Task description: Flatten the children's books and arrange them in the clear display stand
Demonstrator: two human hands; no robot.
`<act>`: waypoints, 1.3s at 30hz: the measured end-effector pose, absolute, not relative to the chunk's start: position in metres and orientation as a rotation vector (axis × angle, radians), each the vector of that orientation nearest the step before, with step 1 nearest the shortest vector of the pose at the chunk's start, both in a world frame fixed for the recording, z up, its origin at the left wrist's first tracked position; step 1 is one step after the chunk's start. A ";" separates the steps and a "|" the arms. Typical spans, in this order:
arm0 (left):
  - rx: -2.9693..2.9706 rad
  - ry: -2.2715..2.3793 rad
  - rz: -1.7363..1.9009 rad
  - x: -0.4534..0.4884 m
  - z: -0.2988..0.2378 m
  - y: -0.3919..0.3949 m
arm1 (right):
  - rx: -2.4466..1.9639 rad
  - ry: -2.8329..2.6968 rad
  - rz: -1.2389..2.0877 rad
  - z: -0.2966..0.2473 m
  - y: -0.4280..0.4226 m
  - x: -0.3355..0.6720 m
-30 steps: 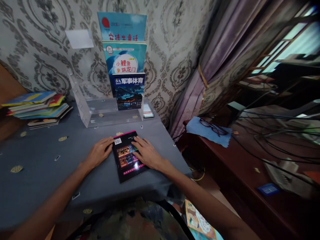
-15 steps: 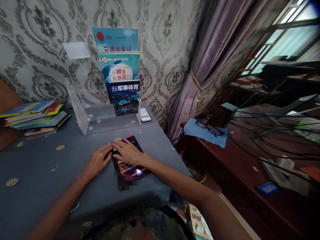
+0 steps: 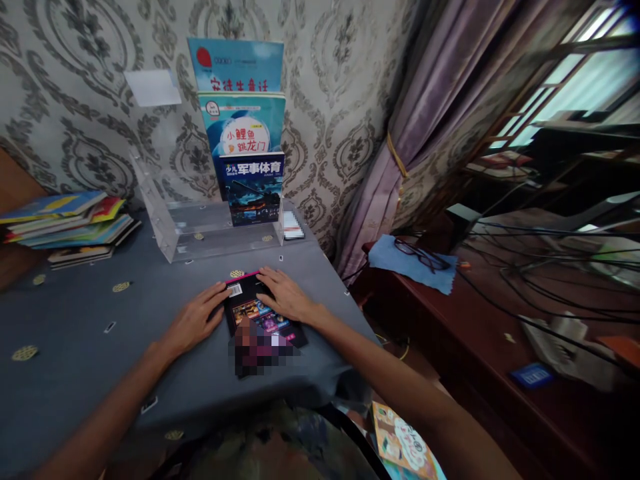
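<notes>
A dark book (image 3: 250,312) with a pink spine edge, a barcode and small colour pictures lies flat on the cloth-covered table. My left hand (image 3: 200,317) rests at its left edge, fingers stretched out toward the upper left corner. Across the book's upper right part lies my right hand (image 3: 286,297), palm down, its fingers extended and apart. The book's lower part is blurred by pixelation. Behind it, a clear acrylic rack (image 3: 175,243) holds three upright books in steps: a dark blue one (image 3: 254,190), a teal one (image 3: 245,123) and a light blue one (image 3: 237,63).
A stack of thin books (image 3: 75,223) lies on the left of the grey tablecloth (image 3: 75,327). To the right, glasses (image 3: 423,255) sit on a blue cloth (image 3: 400,263) on a dark red desk with tangled cables. An orange-covered book (image 3: 400,437) is low at the right.
My right hand has slid right across the book, from its upper left to its upper right, uncovering the barcode. My left hand stays at the left edge. The view has shifted slightly.
</notes>
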State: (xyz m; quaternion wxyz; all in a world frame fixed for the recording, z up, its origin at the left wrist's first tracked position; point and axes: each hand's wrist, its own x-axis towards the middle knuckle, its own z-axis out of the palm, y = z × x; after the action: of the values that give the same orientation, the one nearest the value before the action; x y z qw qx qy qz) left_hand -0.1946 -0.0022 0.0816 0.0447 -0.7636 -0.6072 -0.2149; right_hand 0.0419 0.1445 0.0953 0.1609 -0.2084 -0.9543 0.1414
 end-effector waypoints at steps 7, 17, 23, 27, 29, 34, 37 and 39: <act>-2.441 -1.792 -0.575 -0.184 0.085 -0.031 | -0.527 -2.748 0.482 0.095 0.113 0.071; -2.702 -1.768 -0.223 -0.171 0.115 -0.088 | -0.138 -3.015 0.683 0.107 0.077 0.145; -2.631 -1.785 -0.275 -0.161 0.104 -0.101 | -0.214 -3.009 0.564 0.099 0.063 0.158; -2.614 -1.922 -0.555 -0.166 0.102 -0.091 | -0.215 -2.773 0.695 0.099 0.071 0.144; -2.536 -2.133 -0.799 -0.170 0.105 -0.076 | -0.263 -2.574 0.831 0.104 0.080 0.130; -2.174 -2.543 -1.467 -0.165 0.111 -0.029 | -0.545 -2.186 1.183 0.117 0.105 0.089; -2.129 -2.553 -1.834 -0.160 0.107 -0.016 | -0.577 -2.091 1.278 0.116 0.116 0.074; -2.114 -2.540 -1.940 -0.159 0.102 -0.014 | -0.590 -2.067 1.280 0.113 0.122 0.069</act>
State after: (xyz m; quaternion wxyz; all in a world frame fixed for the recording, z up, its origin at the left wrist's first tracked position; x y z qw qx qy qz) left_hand -0.1594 -0.0138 0.1023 -0.3383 -0.5191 -0.6238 -0.4764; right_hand 0.0693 0.1217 0.1134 0.3146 -0.2238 -0.7844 0.4855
